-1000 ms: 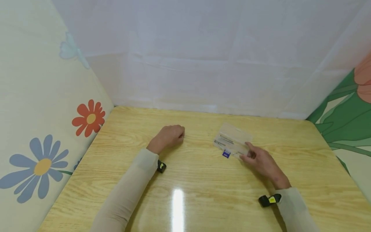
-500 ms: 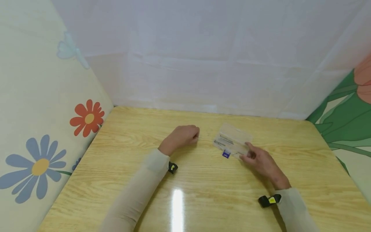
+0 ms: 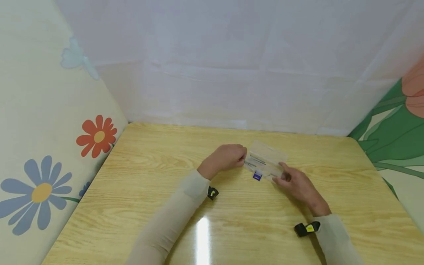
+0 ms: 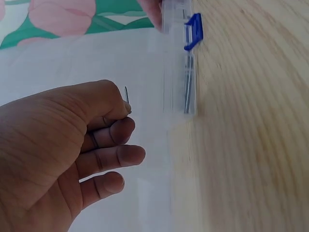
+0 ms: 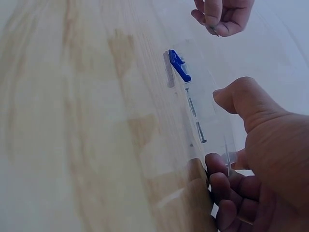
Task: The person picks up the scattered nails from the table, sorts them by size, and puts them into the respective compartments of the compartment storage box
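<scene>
My left hand [image 3: 225,158] pinches a small nail [image 4: 126,95] between thumb and index finger, its pointed end sticking up. The other fingers of that hand curl loosely below. It is close to the left end of a clear plastic box [image 3: 265,163], which lies on the table with its lid raised at the far side. Several nails [image 5: 201,132] lie inside the box. A blue latch [image 3: 257,176] juts from its front. At the box's right end, my right hand [image 3: 299,186] holds the box between thumb and fingers.
The wood-grain table [image 3: 159,147] spreads around both hands. A white cloth [image 3: 205,92] hangs behind it, and flower-printed panels [image 3: 41,191] stand on either side. Light reflects from the tabletop near the front.
My left hand has moved steadily right across the table, up to the left end of the box. The right hand and the box have stayed in place.
</scene>
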`<state>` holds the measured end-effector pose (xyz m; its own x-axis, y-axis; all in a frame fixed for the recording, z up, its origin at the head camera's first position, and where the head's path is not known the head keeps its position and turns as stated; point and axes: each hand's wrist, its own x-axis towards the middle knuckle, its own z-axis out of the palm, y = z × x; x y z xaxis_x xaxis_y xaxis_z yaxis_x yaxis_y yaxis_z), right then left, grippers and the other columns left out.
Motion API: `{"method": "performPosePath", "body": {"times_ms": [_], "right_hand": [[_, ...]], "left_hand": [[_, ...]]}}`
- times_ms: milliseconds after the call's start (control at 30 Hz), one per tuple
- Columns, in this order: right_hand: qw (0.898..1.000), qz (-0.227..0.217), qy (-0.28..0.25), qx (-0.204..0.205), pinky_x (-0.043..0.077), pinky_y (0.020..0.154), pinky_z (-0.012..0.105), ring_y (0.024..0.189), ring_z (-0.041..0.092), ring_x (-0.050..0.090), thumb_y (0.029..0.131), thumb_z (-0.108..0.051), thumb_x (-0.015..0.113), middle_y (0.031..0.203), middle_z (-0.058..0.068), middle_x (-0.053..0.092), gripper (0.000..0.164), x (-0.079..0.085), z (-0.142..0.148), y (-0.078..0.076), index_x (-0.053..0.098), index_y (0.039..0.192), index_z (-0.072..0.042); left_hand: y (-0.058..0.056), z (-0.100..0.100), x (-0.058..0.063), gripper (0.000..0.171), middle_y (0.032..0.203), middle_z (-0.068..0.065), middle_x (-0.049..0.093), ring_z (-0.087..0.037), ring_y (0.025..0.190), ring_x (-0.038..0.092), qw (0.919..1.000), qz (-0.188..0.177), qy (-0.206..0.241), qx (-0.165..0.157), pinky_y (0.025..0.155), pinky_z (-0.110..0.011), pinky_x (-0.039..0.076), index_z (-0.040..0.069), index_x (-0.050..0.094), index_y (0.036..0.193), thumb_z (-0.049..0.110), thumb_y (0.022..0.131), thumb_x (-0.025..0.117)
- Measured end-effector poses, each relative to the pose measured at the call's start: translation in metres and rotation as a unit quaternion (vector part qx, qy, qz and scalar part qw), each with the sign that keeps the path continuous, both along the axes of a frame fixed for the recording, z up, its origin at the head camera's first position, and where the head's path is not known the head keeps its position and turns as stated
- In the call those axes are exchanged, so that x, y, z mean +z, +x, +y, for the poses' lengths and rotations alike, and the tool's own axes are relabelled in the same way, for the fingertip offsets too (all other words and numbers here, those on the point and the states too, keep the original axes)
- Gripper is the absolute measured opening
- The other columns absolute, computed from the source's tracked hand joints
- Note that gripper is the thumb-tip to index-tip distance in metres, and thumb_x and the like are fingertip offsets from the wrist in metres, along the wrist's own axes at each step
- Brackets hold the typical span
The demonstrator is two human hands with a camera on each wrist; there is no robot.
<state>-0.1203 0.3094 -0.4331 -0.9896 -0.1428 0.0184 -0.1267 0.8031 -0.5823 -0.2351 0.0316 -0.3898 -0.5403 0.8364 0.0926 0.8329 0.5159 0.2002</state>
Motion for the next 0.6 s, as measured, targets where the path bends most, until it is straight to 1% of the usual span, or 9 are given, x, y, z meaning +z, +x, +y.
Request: {"method": "performPosePath", "body": {"times_ms": [100, 233, 400, 500, 600], "right_hand": [[1.000, -0.003, 0.000, -0.003, 0.046, 0.063, 0.030, 0.074, 0.017, 0.054, 0.098, -0.022, 0.072, 0.087, 0.003, 0.061, 0.067, 0.001, -0.001, 0.001, 0.042, 0.151, 0.007], [1.000, 0.005, -0.005, 0.001, 0.046, 0.063, 0.029, 0.072, 0.017, 0.054, 0.098, -0.019, 0.072, 0.085, 0.003, 0.061, 0.065, 0.003, -0.003, 0.002, 0.043, 0.149, 0.009], [1.000, 0.017, -0.003, 0.008, 0.045, 0.063, 0.029, 0.071, 0.015, 0.052, 0.097, -0.019, 0.073, 0.083, 0.001, 0.060, 0.066, 0.004, -0.004, 0.003, 0.043, 0.147, 0.013], [1.000, 0.022, 0.000, 0.010, 0.045, 0.064, 0.030, 0.071, 0.014, 0.053, 0.097, -0.020, 0.073, 0.083, 0.000, 0.061, 0.066, 0.005, -0.004, 0.004, 0.044, 0.146, 0.013], [1.000, 0.023, -0.003, 0.016, 0.046, 0.064, 0.030, 0.071, 0.013, 0.053, 0.098, -0.021, 0.072, 0.084, -0.001, 0.062, 0.066, 0.005, -0.003, 0.003, 0.043, 0.147, 0.013]], "left_hand": [[0.003, 0.010, 0.001, 0.017, 0.080, 0.003, 0.049, -0.011, 0.070, 0.043, 0.9999, 0.001, -0.009, -0.010, 0.061, -0.024, 0.037, 0.016, 0.053, 0.085, 0.008, 0.100, 0.056], [0.007, 0.021, 0.003, 0.014, 0.081, 0.003, 0.053, -0.011, 0.070, 0.047, 0.9996, 0.003, -0.017, -0.022, 0.061, -0.025, 0.041, 0.016, 0.056, 0.086, 0.012, 0.099, 0.061], [0.009, 0.037, 0.002, 0.011, 0.083, 0.004, 0.054, -0.011, 0.071, 0.048, 0.9984, 0.021, -0.034, -0.040, 0.063, -0.025, 0.042, 0.015, 0.059, 0.089, 0.016, 0.099, 0.063], [0.010, 0.047, 0.001, 0.009, 0.084, 0.004, 0.054, -0.010, 0.071, 0.048, 0.9977, 0.020, -0.043, -0.049, 0.063, -0.025, 0.042, 0.015, 0.060, 0.091, 0.015, 0.100, 0.061], [0.011, 0.056, 0.001, 0.009, 0.084, 0.004, 0.055, -0.010, 0.071, 0.049, 0.9973, 0.008, -0.053, -0.051, 0.062, -0.024, 0.042, 0.016, 0.060, 0.092, 0.016, 0.100, 0.061]]}}
